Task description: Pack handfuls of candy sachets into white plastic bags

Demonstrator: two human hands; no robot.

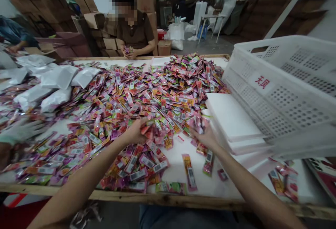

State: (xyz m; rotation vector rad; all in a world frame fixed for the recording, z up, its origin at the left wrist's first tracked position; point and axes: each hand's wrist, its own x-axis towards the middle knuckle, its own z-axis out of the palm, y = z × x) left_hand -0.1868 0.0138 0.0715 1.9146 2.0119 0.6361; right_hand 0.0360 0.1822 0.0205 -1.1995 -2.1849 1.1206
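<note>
**Hand status**
L hand (135,131): closed, palm down, on a bunch of pink and red foil pkts (148,128) at the near edge of the main pile. R hand (206,138): part open, tips in among pink pkts; you cannot tell from this view whether it grips any.

**Work area**
Main pile of mixed foil pkts (131,106) covers most of the white-topped desk (168,195), which has a wood front rail. Both your hands are at its near side. Two loose barcoded pkts (189,172) lie apart from the pile, below your R hand. More pkts (283,183) lie further R, near the desk's front edge.

**Surroundings**
R side: white perforated plastic crate (283,92), tilted, w/ red characters on a white label (261,82), next to a stack of white foam sheets (231,117). L side: white foil bags (57,76) lie on the pile's edge. A gloved hand (21,131), not yours, is over the L part of the pile. Far side: co-worker in brown shirt (135,34) holds pkts (128,50) in both hands, in front of stacked cardboard cartons (110,36).
</note>
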